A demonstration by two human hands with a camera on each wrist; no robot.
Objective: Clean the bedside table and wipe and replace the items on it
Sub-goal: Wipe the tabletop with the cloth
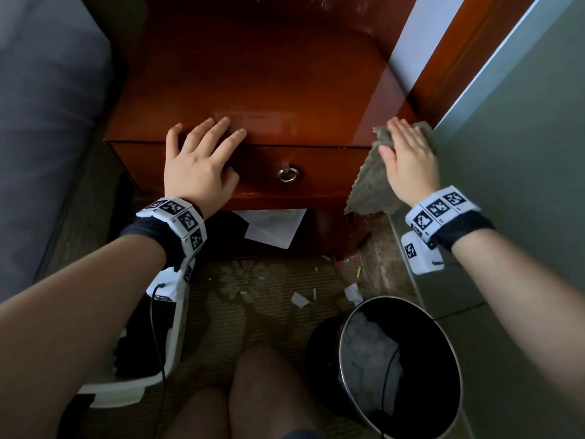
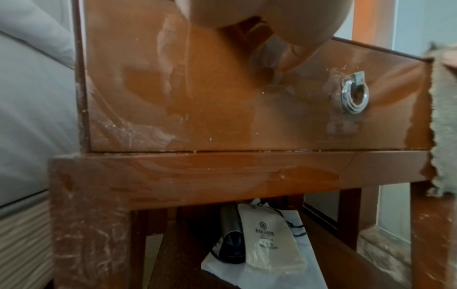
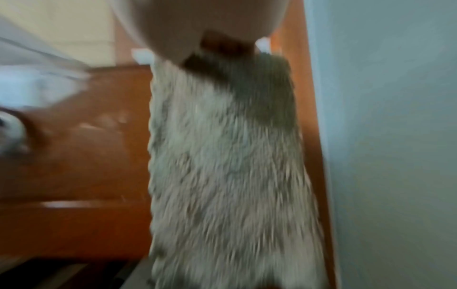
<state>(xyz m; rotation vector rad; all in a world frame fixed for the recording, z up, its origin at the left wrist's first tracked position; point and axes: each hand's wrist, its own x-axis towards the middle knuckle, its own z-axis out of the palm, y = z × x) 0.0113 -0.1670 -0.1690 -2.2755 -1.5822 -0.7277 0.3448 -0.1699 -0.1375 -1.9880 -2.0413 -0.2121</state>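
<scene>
The bedside table's worktop (image 1: 259,99) is glossy red-brown wood, with a drawer below carrying a metal ring pull (image 1: 288,174). The right hand (image 1: 408,160) lies flat, grip released with straight fingers, pressing a grey fuzzy cloth (image 1: 368,185) on the worktop's front right corner; the cloth drapes down the table's front. The left hand (image 1: 199,160) rests spread on the front left edge, grasping nothing. On the carpet nearby lie paper scraps (image 1: 299,300) beside a black waste bin (image 1: 348,350).

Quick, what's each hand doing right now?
Left hand: open, fingers flat on the bedside table.
Right hand: open, pressing the grey cloth on the table's corner.
</scene>
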